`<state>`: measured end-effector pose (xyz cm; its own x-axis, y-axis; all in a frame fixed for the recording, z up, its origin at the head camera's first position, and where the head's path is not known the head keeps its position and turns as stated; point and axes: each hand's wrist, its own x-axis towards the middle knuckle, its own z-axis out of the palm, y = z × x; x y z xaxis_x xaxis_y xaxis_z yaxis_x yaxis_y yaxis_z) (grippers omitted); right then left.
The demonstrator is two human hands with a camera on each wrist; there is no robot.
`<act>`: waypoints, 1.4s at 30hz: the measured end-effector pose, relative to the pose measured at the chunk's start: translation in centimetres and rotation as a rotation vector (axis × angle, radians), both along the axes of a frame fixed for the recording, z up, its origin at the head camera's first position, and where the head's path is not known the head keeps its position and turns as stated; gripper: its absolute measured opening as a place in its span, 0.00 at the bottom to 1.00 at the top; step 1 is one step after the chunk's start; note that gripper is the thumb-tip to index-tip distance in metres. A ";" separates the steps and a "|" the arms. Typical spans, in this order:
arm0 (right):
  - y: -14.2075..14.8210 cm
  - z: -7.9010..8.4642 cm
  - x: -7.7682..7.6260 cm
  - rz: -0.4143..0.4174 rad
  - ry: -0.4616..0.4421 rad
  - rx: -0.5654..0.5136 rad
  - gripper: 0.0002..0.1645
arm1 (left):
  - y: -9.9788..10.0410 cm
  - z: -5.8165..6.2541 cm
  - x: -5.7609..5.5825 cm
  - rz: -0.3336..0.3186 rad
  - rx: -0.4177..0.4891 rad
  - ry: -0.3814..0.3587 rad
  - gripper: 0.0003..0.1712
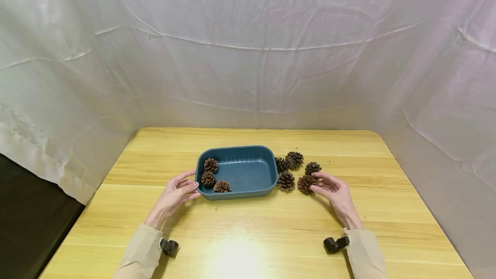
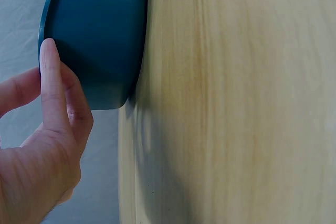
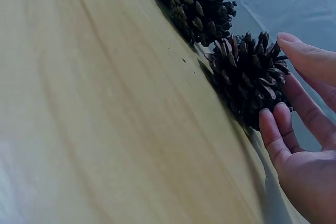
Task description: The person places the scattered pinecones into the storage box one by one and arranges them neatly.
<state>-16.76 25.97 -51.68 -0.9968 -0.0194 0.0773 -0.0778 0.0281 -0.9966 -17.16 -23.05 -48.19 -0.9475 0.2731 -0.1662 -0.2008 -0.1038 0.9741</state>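
A dark teal plastic bin (image 1: 248, 194) sits on the table with three brown pine cones inside, among them one at the front (image 1: 222, 187). My left hand (image 1: 181, 191) grips the bin's left end, the thumb on the rim and fingers outside it. In the left wrist view the same hand (image 2: 50, 135) pinches the wall of the bin (image 2: 100, 35). To the right of the bin my right hand (image 1: 336, 194) holds a pine cone (image 1: 305, 184) low at the tabletop. The right wrist view shows fingers and thumb of this hand (image 3: 310, 124) around that pine cone (image 3: 247, 74).
Several more pine cones lie between bin and right hand, including a near one (image 1: 286, 181), a far one (image 1: 296, 159) and one just behind the held cone (image 1: 312, 168). The wooden table (image 1: 240, 231) meets a pale cloth curtain (image 1: 248, 76) behind.
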 end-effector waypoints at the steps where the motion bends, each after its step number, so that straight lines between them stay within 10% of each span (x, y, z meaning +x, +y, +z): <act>1: 0.0 -0.1 0.0 -0.002 -0.001 0.004 0.33 | 0.0 0.0 0.0 -0.001 -0.001 0.000 0.37; 42: -0.3 -0.3 0.0 -0.013 0.023 0.159 0.31 | -0.1 -0.2 -0.1 0.003 0.005 -0.002 0.38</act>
